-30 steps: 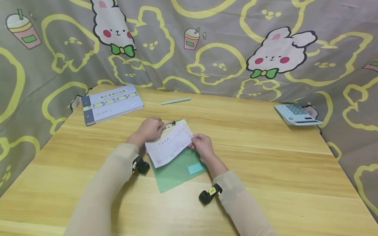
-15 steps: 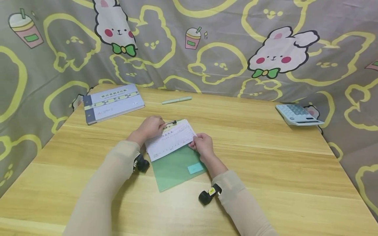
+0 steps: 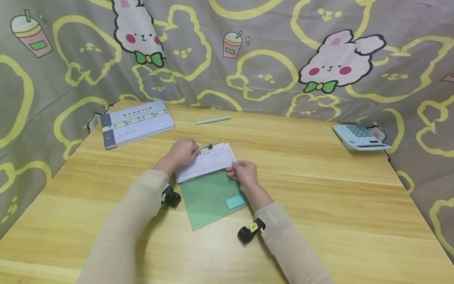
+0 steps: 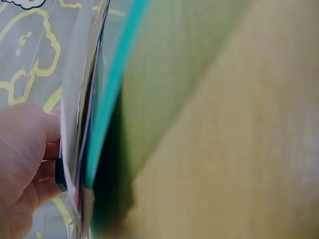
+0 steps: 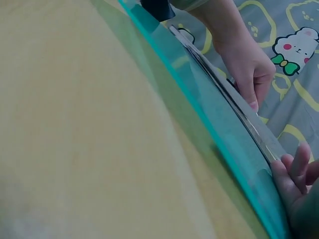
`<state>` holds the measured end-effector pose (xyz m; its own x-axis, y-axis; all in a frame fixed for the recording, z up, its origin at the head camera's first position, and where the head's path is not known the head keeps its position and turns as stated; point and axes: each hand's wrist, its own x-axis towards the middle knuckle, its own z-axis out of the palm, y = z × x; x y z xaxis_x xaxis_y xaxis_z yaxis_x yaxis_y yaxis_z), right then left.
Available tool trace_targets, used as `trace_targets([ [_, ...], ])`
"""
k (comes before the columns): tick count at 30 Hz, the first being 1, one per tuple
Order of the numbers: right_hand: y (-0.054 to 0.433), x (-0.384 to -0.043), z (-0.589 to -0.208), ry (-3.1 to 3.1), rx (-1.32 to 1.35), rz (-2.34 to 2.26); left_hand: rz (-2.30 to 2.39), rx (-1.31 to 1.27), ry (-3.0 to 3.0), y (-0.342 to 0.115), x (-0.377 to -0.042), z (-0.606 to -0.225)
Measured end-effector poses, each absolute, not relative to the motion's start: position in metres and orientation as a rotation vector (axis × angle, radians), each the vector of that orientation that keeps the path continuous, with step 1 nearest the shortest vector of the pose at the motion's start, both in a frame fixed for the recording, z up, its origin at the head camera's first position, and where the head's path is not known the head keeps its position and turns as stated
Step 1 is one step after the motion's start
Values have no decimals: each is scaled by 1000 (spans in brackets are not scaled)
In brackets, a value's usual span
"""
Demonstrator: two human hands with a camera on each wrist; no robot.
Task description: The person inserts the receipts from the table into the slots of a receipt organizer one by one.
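Observation:
A green clipboard point(image 3: 209, 201) lies on the table with a stack of white printed slips point(image 3: 209, 163) over its upper part. At its top edge is a dark metal clip point(image 3: 210, 147). My left hand point(image 3: 181, 154) holds the clip's left end with curled fingers, over the upper left of the slips. In the left wrist view the left hand point(image 4: 25, 159) has its fingers against a dark piece of the clip point(image 4: 61, 175). My right hand point(image 3: 244, 172) pinches the lower right corner of the slips. A light blue label point(image 3: 235, 201) marks the board's lower right.
A blue-and-white account book point(image 3: 138, 124) lies at the back left. Behind the clipboard is a pale green pen point(image 3: 213, 120). A light blue calculator point(image 3: 360, 138) stands at the back right, by the patterned curtain point(image 3: 262, 75).
The slips' lower edge, loose and curled before, has risen and straightened, so more of the green board shows. Both hands have stayed nearly in place.

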<state>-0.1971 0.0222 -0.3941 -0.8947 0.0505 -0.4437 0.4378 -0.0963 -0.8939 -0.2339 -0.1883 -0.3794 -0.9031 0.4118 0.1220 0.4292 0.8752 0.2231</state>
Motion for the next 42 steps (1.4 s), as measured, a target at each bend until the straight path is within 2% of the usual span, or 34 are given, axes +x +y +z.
trace_targets([
  [15,17,-207,-390,1912,564,-1951,-342,-625,-2970,-190,-231,-381],
  [28,17,-203,-394,1881,563,-2079,-302,-655,-2925,-189,-229,-384],
  [36,15,-202,-394,1883,575,-2111,-106,-576,-2993,-185,-230,-387],
  [42,17,-202,-397,1852,537,-2104,-222,-515,-3006,-188,-227,-389],
])
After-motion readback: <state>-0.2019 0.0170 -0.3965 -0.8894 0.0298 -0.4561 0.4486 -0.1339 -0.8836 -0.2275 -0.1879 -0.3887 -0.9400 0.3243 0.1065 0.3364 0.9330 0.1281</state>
